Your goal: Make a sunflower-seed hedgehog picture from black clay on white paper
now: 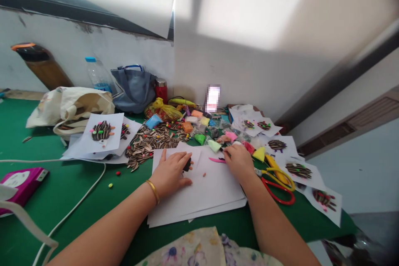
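Note:
My left hand (171, 172), with a gold bangle at the wrist, lies on the stack of white paper (205, 197), its fingers stretched out. Beside its fingertips a dark clay shape (187, 165) with small brown bits at its edge shows partly; the hand covers the rest. A small brown clay bit (204, 174) lies alone on the paper. At the sheet's upper right, my right hand (239, 161) has its fingers bent together at the end of a pink modelling knife (216, 160). The fingertips partly hide the knife's end.
Sunflower seeds (152, 141) are heaped behind the paper, beside colourful clay packets (199, 138). Red and yellow scissors (277, 185) lie right of my right hand. Finished seed pictures (299, 170) line the right edge; more (102, 135) are stacked left. A white cable (81, 203) crosses the green table.

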Motion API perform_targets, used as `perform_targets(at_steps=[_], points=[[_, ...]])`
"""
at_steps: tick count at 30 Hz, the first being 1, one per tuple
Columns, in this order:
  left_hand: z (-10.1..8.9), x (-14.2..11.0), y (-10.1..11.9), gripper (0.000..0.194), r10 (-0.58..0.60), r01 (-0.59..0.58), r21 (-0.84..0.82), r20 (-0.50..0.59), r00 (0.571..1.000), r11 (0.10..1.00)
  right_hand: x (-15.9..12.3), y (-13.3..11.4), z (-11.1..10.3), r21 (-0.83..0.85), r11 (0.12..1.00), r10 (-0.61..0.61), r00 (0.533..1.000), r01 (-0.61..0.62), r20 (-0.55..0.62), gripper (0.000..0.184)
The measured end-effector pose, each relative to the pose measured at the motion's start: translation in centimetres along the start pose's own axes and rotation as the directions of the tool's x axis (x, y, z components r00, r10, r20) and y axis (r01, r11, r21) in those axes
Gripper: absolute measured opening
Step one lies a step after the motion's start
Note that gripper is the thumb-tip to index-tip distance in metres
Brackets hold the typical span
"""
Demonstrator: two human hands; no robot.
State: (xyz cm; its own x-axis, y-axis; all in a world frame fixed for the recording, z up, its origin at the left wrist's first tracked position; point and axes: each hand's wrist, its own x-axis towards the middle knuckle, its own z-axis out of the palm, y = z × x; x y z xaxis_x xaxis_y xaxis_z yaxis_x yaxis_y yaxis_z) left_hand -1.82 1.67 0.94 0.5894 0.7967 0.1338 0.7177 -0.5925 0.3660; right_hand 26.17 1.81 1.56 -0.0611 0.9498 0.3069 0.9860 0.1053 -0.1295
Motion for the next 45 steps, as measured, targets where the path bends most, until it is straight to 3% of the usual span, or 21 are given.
perform_targets(at_steps=[6,13,19,23,26,30,34,38,41,43,45], points=[[-0.1,0.0,-0.2,0.084,-0.010,0.010,-0.006,-0.013,1.000,1.000,-0.2,0.8,0.3,-0.043,0.998,-0.047,0.983,0.056,0.177,0.020],[-0.3,0.0,-0.1,0.084,-0.021,0.021,0.010,-0.015,1.000,1.000,0.1,-0.1,0.0,-0.106,0.994,0.001,0.969,0.026,0.245,0.014],[-0.3,0.0,-0.2,0.082,-0.023,0.024,0.013,-0.029,0.999,1.000,0.1,-0.4,-0.3,-0.092,0.996,0.032,0.987,-0.018,0.156,0.015],[-0.4,0.0,-0.2,0.078,-0.004,0.005,0.014,-0.058,0.998,1.000,0.0,-0.4,-0.2,0.187,0.982,0.010,1.000,-0.015,0.029,0.030],[-0.4,0.0,-0.1,0.074,0.005,-0.003,0.018,-0.077,0.997,1.000,-0.2,-0.6,0.2,0.383,0.924,-0.021,0.999,0.002,0.046,0.027],[-0.3,0.1,-0.3,0.069,0.012,-0.010,0.015,-0.111,0.994,1.000,-0.4,-0.9,0.5,0.510,0.856,0.054,0.995,-0.090,0.085,0.018],[-0.6,0.4,-0.3,0.059,0.045,-0.048,-0.011,-0.165,0.985,0.999,-0.5,-1.8,0.5,0.704,0.686,0.114,0.983,-0.183,0.145,0.019],[-0.9,0.3,0.8,0.044,0.157,-0.184,-0.120,-0.208,0.965,0.975,-1.1,-4.4,0.5,0.868,0.444,-0.012,0.967,-0.222,0.253,0.022],[-0.8,0.0,1.8,0.041,0.226,-0.273,-0.205,-0.226,0.947,0.940,-1.8,-7.0,0.2,0.916,0.267,-0.157,0.924,-0.299,0.348,0.025],[-0.6,-0.2,2.1,0.035,0.222,-0.284,-0.244,-0.252,0.942,0.927,-2.0,-8.2,-0.2,0.926,0.209,-0.186,0.916,-0.315,0.354,0.022],[-0.6,-0.3,2.2,0.028,0.191,-0.274,-0.279,-0.290,0.938,0.920,-2.1,-9.0,-0.7,0.929,0.208,-0.201,0.916,-0.307,0.347,0.021]])
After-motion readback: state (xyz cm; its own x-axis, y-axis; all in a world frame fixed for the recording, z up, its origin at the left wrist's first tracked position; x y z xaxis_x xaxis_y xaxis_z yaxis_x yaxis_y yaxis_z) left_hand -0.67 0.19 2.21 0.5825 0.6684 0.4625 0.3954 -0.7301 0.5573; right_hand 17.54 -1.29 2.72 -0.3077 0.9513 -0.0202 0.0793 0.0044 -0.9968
